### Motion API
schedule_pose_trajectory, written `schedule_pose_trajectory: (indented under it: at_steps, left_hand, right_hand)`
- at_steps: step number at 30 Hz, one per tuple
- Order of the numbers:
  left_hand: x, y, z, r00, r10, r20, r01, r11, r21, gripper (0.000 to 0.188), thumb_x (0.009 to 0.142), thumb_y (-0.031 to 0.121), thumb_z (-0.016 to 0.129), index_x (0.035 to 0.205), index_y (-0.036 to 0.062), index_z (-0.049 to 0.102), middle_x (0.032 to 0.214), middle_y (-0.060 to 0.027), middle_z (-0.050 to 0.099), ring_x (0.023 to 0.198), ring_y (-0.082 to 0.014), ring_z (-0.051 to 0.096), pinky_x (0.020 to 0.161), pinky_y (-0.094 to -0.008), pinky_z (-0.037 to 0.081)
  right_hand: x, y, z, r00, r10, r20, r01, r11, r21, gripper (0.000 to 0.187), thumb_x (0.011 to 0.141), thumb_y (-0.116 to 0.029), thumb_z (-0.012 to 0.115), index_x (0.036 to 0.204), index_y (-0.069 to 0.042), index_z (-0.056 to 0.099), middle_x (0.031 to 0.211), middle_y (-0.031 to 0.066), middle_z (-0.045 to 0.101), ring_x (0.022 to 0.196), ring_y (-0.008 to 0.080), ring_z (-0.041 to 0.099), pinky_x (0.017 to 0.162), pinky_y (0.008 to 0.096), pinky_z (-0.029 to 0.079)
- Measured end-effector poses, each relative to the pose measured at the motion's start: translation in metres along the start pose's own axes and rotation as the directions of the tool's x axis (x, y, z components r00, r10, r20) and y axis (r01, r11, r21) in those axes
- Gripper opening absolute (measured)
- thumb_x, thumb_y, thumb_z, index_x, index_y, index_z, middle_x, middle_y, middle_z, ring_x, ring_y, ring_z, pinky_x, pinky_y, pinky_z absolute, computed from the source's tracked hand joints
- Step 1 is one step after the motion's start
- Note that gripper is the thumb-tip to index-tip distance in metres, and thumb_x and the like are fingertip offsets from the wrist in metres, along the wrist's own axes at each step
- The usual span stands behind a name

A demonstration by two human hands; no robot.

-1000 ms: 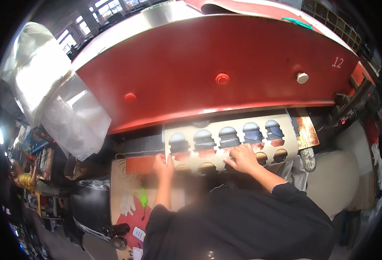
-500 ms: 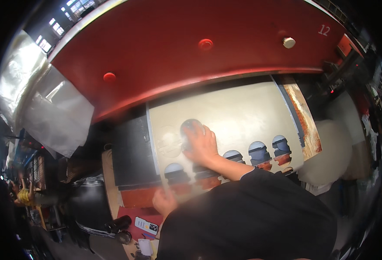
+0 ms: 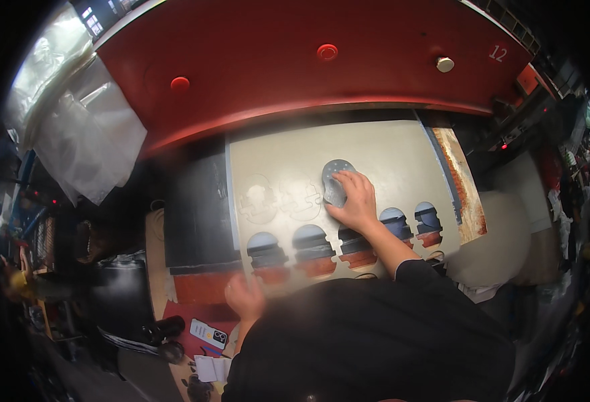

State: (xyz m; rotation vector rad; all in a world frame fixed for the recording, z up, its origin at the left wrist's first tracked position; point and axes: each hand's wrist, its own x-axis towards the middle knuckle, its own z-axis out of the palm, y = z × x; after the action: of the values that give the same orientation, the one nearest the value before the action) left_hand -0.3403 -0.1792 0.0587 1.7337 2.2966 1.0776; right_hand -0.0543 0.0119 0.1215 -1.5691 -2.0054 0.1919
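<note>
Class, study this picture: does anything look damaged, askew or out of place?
Yes: the flat cream strip with rust-brown patches, right of the smooth beige sheet, looks worn, its surface raggedly discoloured. The sheet's rounded openings form a regular row, so they seem cut, not torn.

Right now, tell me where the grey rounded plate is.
In the head view, the grey plate sits on the beige sheet just right of centre, with the right hand on it and two outlined shapes to its left.
</note>
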Motion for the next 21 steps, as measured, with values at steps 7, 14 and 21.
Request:
schedule_pose_trajectory:
  at_steps: [7, 14, 21]
  left_hand:
    - [0.0, -0.001, 0.003, 1.0, 0.002, -0.009, -0.002, 1.0, -0.009, 0.02, 0.08, 0.017, 0.07, 0.085, 0.0039, 0.056, 0.066, -0.0088, 0.052, 0.067, -0.0334, 0.054, 0.064, -0.045, 0.04]
    - [-0.002, -0.005, 0.009, 0.998, -0.063, 0.031, 0.064, 0.998, -0.011, 0.024, 0.079, 0.022, 0.071, 0.09, 0.0038, 0.06, 0.078, -0.0161, 0.06, 0.074, -0.0395, 0.056, 0.067, -0.0492, 0.042]
    - [0.024, 0.002, 0.014, 0.994, -0.101, 0.036, 0.103, 0.993, -0.049, 0.02, 0.078, 0.021, 0.071, 0.085, 0.0051, 0.062, 0.076, -0.0149, 0.062, 0.07, -0.04, 0.058, 0.064, -0.0499, 0.043]
  right_hand:
    - [-0.004, 0.005, 0.005, 1.0, -0.001, 0.001, 0.001, 1.0, 0.015, 0.063, 0.061, -0.023, 0.082, 0.119, -0.011, 0.061, 0.126, 0.0106, 0.058, 0.121, 0.0343, 0.051, 0.102, 0.0454, 0.04]
    - [-0.003, 0.013, -0.006, 0.999, 0.026, 0.032, -0.029, 0.995, 0.093, 0.066, 0.067, -0.027, 0.079, 0.126, -0.01, 0.055, 0.129, 0.0167, 0.054, 0.126, 0.037, 0.046, 0.105, 0.048, 0.038]
    - [-0.094, 0.024, -0.079, 0.994, -0.106, -0.035, 0.103, 0.992, -0.072, 0.047, 0.075, -0.023, 0.075, 0.115, -0.004, 0.059, 0.118, 0.0168, 0.06, 0.112, 0.0357, 0.056, 0.092, 0.0469, 0.044]
